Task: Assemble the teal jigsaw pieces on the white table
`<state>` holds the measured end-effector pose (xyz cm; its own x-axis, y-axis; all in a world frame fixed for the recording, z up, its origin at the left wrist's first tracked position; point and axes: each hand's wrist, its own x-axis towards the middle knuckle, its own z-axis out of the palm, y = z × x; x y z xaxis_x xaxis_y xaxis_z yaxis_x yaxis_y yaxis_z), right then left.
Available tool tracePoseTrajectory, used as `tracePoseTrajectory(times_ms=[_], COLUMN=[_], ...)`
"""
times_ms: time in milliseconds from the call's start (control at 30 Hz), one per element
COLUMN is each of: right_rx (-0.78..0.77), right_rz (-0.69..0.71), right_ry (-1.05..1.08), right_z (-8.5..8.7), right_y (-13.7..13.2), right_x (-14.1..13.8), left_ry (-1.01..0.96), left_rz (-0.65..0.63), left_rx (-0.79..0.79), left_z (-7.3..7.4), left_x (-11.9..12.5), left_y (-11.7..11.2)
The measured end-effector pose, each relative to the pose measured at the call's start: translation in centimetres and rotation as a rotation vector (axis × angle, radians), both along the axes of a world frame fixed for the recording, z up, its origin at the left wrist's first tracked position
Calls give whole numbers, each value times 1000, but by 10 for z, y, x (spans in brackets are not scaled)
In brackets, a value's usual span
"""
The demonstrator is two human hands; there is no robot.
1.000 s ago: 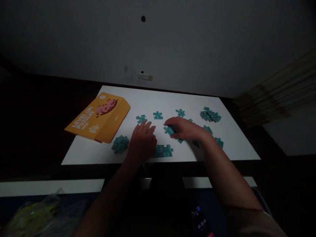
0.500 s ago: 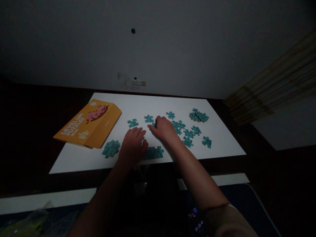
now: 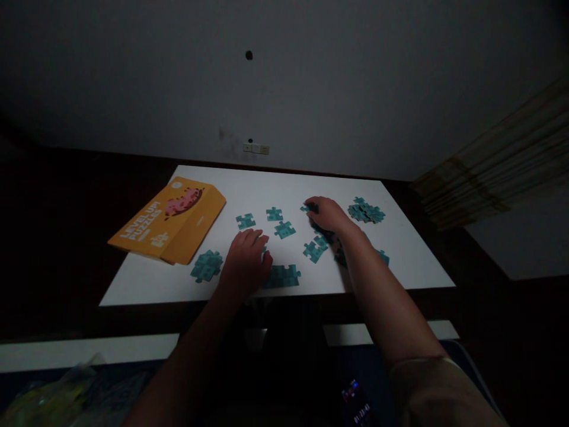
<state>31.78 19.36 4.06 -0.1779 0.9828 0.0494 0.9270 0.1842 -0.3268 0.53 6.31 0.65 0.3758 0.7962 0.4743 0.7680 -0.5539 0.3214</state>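
My left hand (image 3: 245,262) rests low over the table, its fingers curled; a bit of a teal jigsaw piece shows between fingers and thumb. Just right of it lies a strip of joined teal pieces (image 3: 284,276), partly covered by the hand. Farther right, my right hand (image 3: 328,214) pinches at the edge of another jigsaw piece (image 3: 304,208), most of which is hidden. Single pieces (image 3: 245,221), (image 3: 274,214) and a third piece (image 3: 285,229) lie between the hands. Several loose pieces (image 3: 313,251) sit beneath and beside my right forearm.
On the white table (image 3: 249,184), a yellow puzzle box (image 3: 195,222) lies at the left. A stack of teal pieces (image 3: 207,265) is in front of it, and another pile (image 3: 366,211) is at the back right. A lit phone (image 3: 355,403) lies below the table's front edge.
My right hand has moved right, from the middle piece to the one farther right, leaving the middle piece uncovered. The left hand stays by the joined strip. The view has shifted slightly.
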Motion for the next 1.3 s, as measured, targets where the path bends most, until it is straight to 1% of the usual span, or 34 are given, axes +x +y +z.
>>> tracePoseTrajectory(times_ms=[133, 233, 400, 467, 567, 633, 733, 833, 900, 1067, 1167, 1300], right_rx=[-17, -19, 63, 83, 125, 134, 81, 34, 34, 88, 65, -4], right_rz=[81, 90, -37, -91, -195, -209, -143, -75, -35, 55, 65, 122], right_ry=[203, 243, 43, 3, 44, 98, 123, 99, 70, 13, 69, 252], right_z=[-2, 0, 2, 4, 6, 8, 7, 3, 0, -5, -6, -7], right_y=[-4, -5, -5, -6, -7, -8, -10, -13, -13, -12, -11, -13], right_x=[-5, -8, -14, -12, 0, 11, 20, 16, 9, -5, -9, -10], left_ry=[13, 6, -16, -16, -14, -16, -23, -33, -35, -34, -26, -38], left_rz=[5, 8, 21, 25, 25, 21, 15, 17, 21, 23, 31, 27], left_rx=[-23, -49, -48, -43, -39, -33, -15, -15, -22, -24, -37, -35], left_z=[3, 5, 3, 3, 2, 1, 0, 0, 0, 1, 2, 2], left_x=[0, 0, 1, 1, 0, 0, -1, -1, -1, -1, -1, -1], left_y=[-1, -1, -2, -2, -2, -2, -1, -1, -1, -1, -1, -1])
